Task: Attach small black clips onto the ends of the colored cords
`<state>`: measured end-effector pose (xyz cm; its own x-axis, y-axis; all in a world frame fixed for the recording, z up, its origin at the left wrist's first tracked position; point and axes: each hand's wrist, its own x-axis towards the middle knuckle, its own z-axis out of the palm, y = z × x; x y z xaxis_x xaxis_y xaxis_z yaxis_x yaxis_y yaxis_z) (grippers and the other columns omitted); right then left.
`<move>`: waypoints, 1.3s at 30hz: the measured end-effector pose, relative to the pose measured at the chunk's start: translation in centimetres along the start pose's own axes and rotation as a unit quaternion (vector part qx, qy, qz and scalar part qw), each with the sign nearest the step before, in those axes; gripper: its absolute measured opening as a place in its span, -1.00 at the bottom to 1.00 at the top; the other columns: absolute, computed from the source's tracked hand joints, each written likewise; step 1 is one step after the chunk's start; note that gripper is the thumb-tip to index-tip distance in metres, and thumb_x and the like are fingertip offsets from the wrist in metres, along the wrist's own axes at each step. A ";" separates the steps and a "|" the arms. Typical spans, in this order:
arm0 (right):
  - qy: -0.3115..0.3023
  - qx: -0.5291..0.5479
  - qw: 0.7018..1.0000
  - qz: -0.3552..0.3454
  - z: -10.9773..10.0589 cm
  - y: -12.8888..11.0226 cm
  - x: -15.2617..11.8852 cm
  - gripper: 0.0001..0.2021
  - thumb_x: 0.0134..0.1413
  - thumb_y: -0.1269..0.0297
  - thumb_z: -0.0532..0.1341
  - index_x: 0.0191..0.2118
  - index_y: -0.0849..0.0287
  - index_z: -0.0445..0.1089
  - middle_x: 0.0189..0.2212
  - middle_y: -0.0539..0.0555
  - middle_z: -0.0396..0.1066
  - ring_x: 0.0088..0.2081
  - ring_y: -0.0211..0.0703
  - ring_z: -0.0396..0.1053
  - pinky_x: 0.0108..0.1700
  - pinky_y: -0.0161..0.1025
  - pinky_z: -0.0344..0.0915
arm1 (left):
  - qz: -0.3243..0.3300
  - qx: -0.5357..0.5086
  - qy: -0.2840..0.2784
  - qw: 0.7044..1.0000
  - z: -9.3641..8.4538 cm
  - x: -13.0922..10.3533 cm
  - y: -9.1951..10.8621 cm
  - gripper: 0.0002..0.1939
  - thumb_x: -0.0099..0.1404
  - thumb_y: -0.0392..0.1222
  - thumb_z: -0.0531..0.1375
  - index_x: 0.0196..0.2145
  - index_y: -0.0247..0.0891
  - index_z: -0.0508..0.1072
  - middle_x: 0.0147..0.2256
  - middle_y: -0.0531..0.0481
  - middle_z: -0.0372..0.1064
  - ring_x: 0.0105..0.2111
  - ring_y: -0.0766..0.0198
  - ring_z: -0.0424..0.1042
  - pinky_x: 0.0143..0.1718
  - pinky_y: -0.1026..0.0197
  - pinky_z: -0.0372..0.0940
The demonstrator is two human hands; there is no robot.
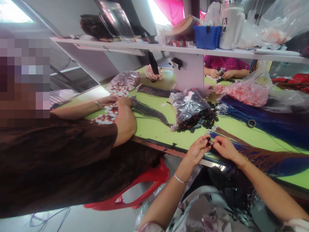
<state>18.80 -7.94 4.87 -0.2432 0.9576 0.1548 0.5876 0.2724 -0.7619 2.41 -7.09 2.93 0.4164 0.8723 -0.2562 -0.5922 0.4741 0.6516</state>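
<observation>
At the front edge of the green table, my left hand [197, 150] pinches a small black plastic connector housing [208, 141]. My right hand [224, 146] is closed close beside it, fingertips pinched at a thin wire end that meets the housing. The wire is mostly hidden by the fingers. Beyond my hands lies a pile of black connector housings [196, 122], spilling from a clear plastic bag [190, 103]. Brown wires [263, 156] and blue wires [289, 166] with metal-tipped ends lie beside and under my right forearm.
A co-worker's hands [123, 101] at left work among white and red pieces [106, 119]. Another person's hands [227, 74] are across the table. A shelf [164, 48] overhangs it. Grey wires [152, 109], pink connectors [251, 93] and a tape roll [251, 123] lie around. A red stool [154, 177] stands left.
</observation>
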 end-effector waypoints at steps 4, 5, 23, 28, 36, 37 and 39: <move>-0.009 0.001 1.000 -0.010 0.1 -0.1 0.0 -0.84 0.00 0.36 0.08 -0.57 0.19 0.22 -0.67 -0.10 0.17 -0.59 -0.35 0.05 -0.53 -0.39 -0.03 | 0.011 0.045 0.027 0.999 0.1 -0.2 0.0 -0.64 -0.06 -0.24 0.39 -0.25 -0.29 0.47 -0.41 0.03 0.36 -0.43 0.42 0.36 -0.29 0.31 0.30; -0.012 -0.003 1.000 -0.016 0.1 -0.2 0.0 -0.84 -0.01 0.37 0.08 -0.57 0.19 0.22 -0.66 -0.10 0.18 -0.59 -0.35 0.05 -0.52 -0.39 -0.03 | 0.015 0.061 0.037 0.997 0.2 -0.2 -0.1 -0.63 -0.07 -0.23 0.40 -0.26 -0.30 0.47 -0.43 0.04 0.36 -0.45 0.43 0.35 -0.31 0.32 0.29; -0.038 -0.055 0.997 -0.043 -1.8 0.9 0.4 -0.79 0.16 0.30 0.03 -0.43 0.20 0.34 -0.55 -0.03 0.33 -0.51 -0.31 0.19 -0.44 -0.38 0.04 | 0.048 0.173 0.081 0.980 -0.2 -1.8 -1.1 -0.65 -0.08 -0.14 0.39 -0.33 -0.33 0.47 -0.50 0.04 0.35 -0.51 0.41 0.30 -0.46 0.34 0.22; -0.092 -0.188 0.978 -0.011 -3.2 2.2 1.4 -0.87 0.06 0.35 0.10 -0.42 0.17 0.39 -0.50 0.00 0.40 -0.47 -0.26 0.25 -0.39 -0.35 0.06 | 0.025 0.226 0.046 0.973 -0.9 -2.9 -0.6 -0.64 -0.05 -0.13 0.37 -0.28 -0.32 0.48 -0.47 0.05 0.32 -0.49 0.42 0.28 -0.45 0.33 0.20; -0.110 -0.347 0.931 -0.015 -1.2 1.3 2.1 -0.85 0.07 0.35 0.07 -0.37 0.24 0.38 -0.38 0.20 0.43 -0.34 -0.11 0.32 -0.32 -0.28 0.08 | 0.030 0.239 0.039 0.970 -0.6 -3.2 -0.8 -0.66 -0.03 -0.13 0.36 -0.29 -0.31 0.47 -0.44 0.03 0.31 -0.48 0.41 0.27 -0.44 0.33 0.21; -0.104 -0.335 0.936 -0.012 -1.2 1.3 2.2 -0.85 0.07 0.35 0.07 -0.36 0.24 0.36 -0.40 0.19 0.43 -0.37 -0.13 0.32 -0.33 -0.28 0.08 | 0.032 0.237 0.037 0.970 -0.6 -3.1 -0.8 -0.66 -0.03 -0.13 0.36 -0.28 -0.31 0.47 -0.44 0.03 0.31 -0.47 0.40 0.27 -0.44 0.33 0.21; -0.087 -0.283 0.955 -0.001 -1.4 1.1 2.3 -0.87 0.07 0.34 0.07 -0.36 0.23 0.34 -0.46 0.12 0.41 -0.44 -0.20 0.28 -0.37 -0.31 0.07 | 0.043 0.231 0.038 0.971 -0.6 -3.0 -0.8 -0.67 -0.01 -0.14 0.35 -0.28 -0.31 0.47 -0.44 0.03 0.31 -0.46 0.39 0.28 -0.42 0.32 0.22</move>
<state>19.96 -5.26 5.26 -0.3410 0.9400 0.0122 0.8976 0.3294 -0.2929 1.25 -10.04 2.71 0.3164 0.9211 -0.2270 -0.2430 0.3101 0.9191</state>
